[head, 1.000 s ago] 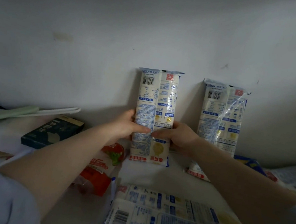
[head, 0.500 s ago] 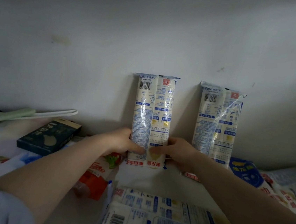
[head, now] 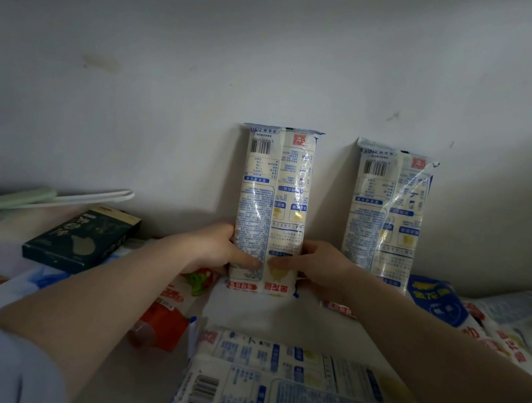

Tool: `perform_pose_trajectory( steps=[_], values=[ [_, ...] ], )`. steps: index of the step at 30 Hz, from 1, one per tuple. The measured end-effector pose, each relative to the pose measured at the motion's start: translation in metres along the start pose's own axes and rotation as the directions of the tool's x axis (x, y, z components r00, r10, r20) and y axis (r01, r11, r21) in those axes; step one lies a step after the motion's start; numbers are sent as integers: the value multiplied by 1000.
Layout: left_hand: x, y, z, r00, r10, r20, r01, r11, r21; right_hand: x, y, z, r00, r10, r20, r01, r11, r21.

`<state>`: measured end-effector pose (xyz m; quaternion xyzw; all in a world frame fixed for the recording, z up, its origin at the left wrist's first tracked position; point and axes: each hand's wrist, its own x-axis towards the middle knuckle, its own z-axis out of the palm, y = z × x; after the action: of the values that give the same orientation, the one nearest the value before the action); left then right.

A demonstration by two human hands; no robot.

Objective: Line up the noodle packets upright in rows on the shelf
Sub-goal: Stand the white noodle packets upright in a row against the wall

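Note:
A white and blue noodle packet [head: 276, 182] stands upright against the back wall, upside down with its barcode at the top. My left hand [head: 217, 248] grips its lower left edge and my right hand [head: 317, 265] grips its lower right edge, thumbs on the front. A second noodle packet [head: 385, 210] leans upright against the wall to the right, apart from the first. More noodle packets [head: 287, 390] lie flat at the front of the shelf [head: 262, 316], and others [head: 508, 322] lie flat at the right.
A dark green box [head: 83, 238] lies at the left, with pale plastic hangers [head: 45, 194] behind it. A red and orange pouch [head: 164, 315] lies under my left forearm. The white wall [head: 272, 70] backs the shelf.
The held packet has come down and settled with its base on the shelf against the wall. Both hands have slid to its lower end.

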<state>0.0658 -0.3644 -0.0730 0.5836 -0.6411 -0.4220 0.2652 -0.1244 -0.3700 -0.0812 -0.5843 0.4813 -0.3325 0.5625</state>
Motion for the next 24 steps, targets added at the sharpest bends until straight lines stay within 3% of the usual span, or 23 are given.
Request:
perform_pose_trajectory(
  steps=[11, 18, 20, 24],
  values=[
    [-5, 4, 2, 999, -26, -32, 27, 999, 23, -5, -2, 4, 998, 15, -64, -18, 999, -43],
    [-24, 18, -2, 987, -68, -148, 78, 995, 56, -33, -21, -5, 979, -72, -190, -4, 929, -369],
    [-34, 24, -8, 974, -46, -221, 62, 996, 69, -48, -33, -19, 972, -90, -217, -20, 889, -457],
    [-53, 47, -15, 885, 124, -449, -60, 986, 154, -77, -59, -61, 965, -66, -255, -61, 886, -460]
  ],
)
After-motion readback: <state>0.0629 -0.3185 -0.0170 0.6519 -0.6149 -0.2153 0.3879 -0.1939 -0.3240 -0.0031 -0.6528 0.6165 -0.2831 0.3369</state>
